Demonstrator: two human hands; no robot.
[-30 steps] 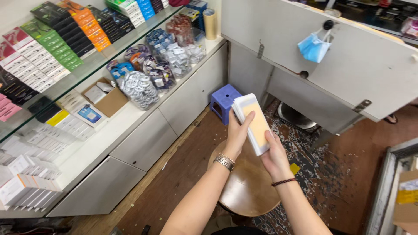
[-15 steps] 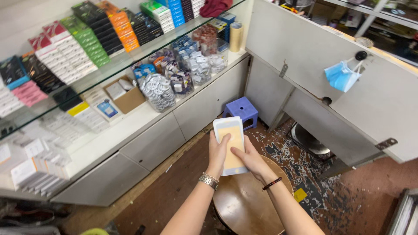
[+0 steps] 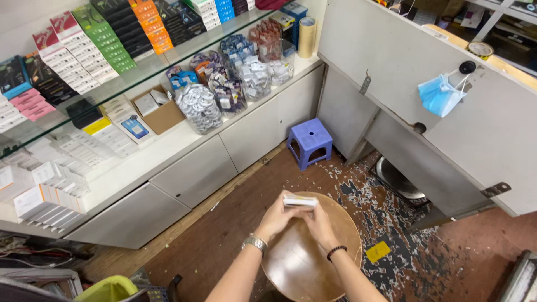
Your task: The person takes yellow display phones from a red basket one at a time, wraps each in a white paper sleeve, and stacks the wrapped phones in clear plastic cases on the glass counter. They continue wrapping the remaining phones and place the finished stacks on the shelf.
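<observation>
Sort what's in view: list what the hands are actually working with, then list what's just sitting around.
In hand:
- small white box, gripped between left hand and right hand
- round wooden stool right beneath them

Just lying about:
- purple plastic stool
- blue face mask hanging on the counter side
- roll of tape
- bags of small parts on the shelf
- metal bowl on the floor

White box (image 3: 300,202) in the grip, edge-on. Below it, round brown wooden stool (image 3: 305,263). Beyond the grip, purple plastic stool (image 3: 310,140). Floor (image 3: 391,223) to the right: dark, speckled with white flakes; yellow patch (image 3: 378,251). Up right, blue face mask (image 3: 439,95). Silver watch (image 3: 255,242), black wristband (image 3: 336,252).
</observation>
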